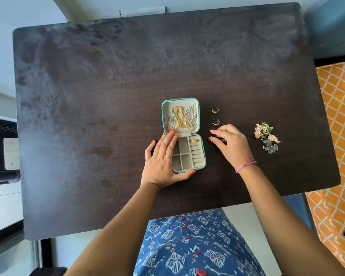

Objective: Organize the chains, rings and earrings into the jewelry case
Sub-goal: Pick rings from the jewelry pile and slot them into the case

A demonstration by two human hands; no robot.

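A small teal jewelry case [203, 156] lies open on the dark table. Its lid holds a gold chain [180, 119] and silver chains [191, 118]. One gold ring [193, 140] sits in the top ring slot of the base. My left hand [163, 158] rests flat on the case's left side, thumb along its near edge. Two loose rings [215, 109] [215, 121] lie right of the lid. Just below them my right hand [230, 143] pinches a third ring [211, 135], mostly hidden by the fingers. A pile of earrings [266, 137] lies further right.
The dark wooden table [108, 116] stretches wide to the left and back. An orange patterned seat [338, 136] stands beyond the table's right edge. My blue patterned clothing shows below the near edge.
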